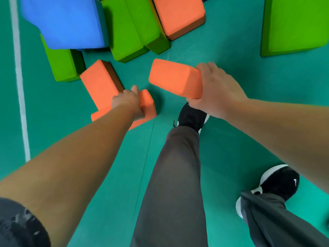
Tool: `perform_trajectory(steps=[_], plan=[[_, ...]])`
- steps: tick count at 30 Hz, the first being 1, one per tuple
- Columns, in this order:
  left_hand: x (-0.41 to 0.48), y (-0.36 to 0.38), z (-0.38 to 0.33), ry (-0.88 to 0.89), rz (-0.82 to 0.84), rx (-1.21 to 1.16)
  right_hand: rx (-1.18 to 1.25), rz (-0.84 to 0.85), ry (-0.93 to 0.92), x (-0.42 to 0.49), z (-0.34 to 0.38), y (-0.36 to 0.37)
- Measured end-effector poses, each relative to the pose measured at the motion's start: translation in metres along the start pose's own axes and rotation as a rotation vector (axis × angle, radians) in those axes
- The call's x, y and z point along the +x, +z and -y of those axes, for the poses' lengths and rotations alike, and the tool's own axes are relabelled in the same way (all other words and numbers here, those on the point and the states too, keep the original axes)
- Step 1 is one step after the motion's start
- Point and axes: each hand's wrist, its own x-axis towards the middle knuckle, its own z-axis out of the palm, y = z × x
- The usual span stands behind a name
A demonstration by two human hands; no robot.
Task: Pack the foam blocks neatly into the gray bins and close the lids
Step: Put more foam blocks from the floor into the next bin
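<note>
Right hand (217,91) up off the ground, and it grips a rectangular orange foam block (174,78) by its near end, fingers curled over the top and thumb tucked underneath, carrying it clear of the teal floor (249,139). Left hand (127,102) is down low, closed round a smaller orange foam block (146,104) that lies on the floor. Just beyond that hand, touching the small block, lies a long orange foam brick (99,82). Farther ahead of both hands sits the heap: a big blue foam block (65,22) resting over a chunky green foam block (62,63), long green foam slabs (128,29) side by side, a broad orange foam slab (178,15) against them. Well out past the right hand lies a wide green foam wedge (295,25). Under the right hand, a black shoe (191,116). A white line (19,77) runs along the floor, left of the left arm.
</note>
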Motion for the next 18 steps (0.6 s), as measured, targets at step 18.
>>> perform_trajectory(steps=[18], plan=[[-0.183, -0.211, -0.334, 0.596, -0.221, -0.193, 0.508, -0.475, 0.843, -0.274, -0.196, -0.164]])
